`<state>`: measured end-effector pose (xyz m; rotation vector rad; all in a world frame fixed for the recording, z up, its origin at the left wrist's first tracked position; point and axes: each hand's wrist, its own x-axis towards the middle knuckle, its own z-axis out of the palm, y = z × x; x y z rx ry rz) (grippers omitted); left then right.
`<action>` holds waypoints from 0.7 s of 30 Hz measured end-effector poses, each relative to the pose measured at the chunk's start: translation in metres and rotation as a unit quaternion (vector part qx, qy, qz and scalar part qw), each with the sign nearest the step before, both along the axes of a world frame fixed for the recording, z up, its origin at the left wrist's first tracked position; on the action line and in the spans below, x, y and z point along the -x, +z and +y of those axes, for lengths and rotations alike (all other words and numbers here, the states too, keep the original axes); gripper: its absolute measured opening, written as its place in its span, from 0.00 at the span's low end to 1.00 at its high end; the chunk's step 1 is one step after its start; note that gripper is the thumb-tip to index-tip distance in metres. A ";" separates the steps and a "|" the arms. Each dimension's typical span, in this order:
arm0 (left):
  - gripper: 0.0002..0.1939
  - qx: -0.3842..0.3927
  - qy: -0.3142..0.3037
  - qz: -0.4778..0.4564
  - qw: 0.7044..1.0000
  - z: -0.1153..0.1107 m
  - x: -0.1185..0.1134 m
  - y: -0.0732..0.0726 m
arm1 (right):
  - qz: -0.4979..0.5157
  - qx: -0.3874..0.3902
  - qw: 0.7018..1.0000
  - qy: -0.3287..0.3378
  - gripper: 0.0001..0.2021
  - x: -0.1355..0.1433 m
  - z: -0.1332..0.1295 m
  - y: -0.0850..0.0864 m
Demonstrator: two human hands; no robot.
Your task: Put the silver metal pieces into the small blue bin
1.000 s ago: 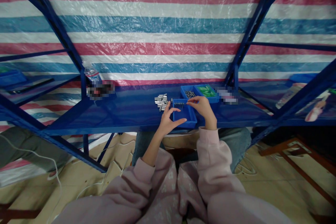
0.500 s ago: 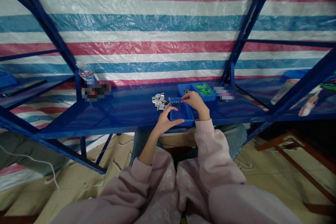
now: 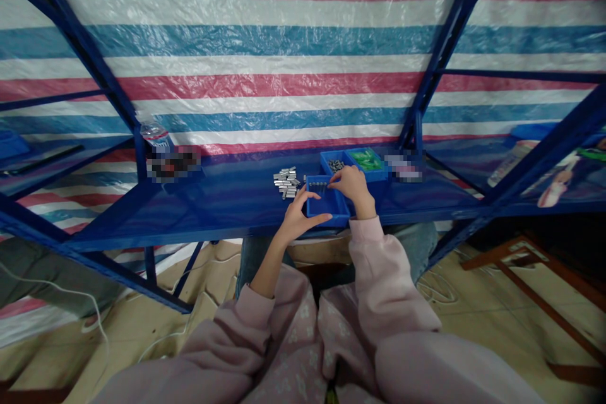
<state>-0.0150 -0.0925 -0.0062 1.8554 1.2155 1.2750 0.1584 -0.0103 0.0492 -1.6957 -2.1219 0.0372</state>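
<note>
1. Inside the near blue bin [image 3: 326,204], a short row of small metal parts [image 3: 316,184] lines the far end; only part-way along, I'd judge;
2. The right hand [image 3: 344,183] is pinched narrow over the row, its grip on any part unclear to me; the left hand [image 3: 297,218] spreads wide at the bin's left;
3. Left of the bin, silver cylinders [image 3: 285,184] lie loose; behind it, a divided tray [image 3: 377,175] holds plenty more.

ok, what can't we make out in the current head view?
Head view: whether the right hand pinches anything; its own grip hides it.
Head view: the exact type of the small parts in the front tray; too small.
Head view: the things by the bottle; blurred into blocks.
Head view: the rest of the far-left bin; cut off by the picture's left edge.
</note>
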 end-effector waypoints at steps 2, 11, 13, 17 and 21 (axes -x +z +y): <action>0.24 -0.001 0.001 0.001 1.000 0.000 0.000 -0.001 | -0.012 0.002 1.000 -0.011 0.06 0.001 -0.003 0.003; 0.25 -0.006 -0.004 0.011 1.000 -0.001 0.001 0.000 | -0.057 0.020 0.998 -0.033 0.06 0.006 -0.002 0.009; 0.25 -0.005 -0.004 0.009 1.000 -0.001 0.001 0.000 | -0.060 0.015 0.998 -0.029 0.05 0.006 0.000 0.009; 0.25 0.001 0.000 0.009 1.000 -0.002 0.001 0.000 | -0.052 0.001 0.998 -0.025 0.05 0.005 0.001 0.008; 0.25 0.004 0.002 0.002 1.000 -0.002 0.001 0.000 | -0.040 -0.009 0.999 -0.031 0.05 0.006 0.000 0.003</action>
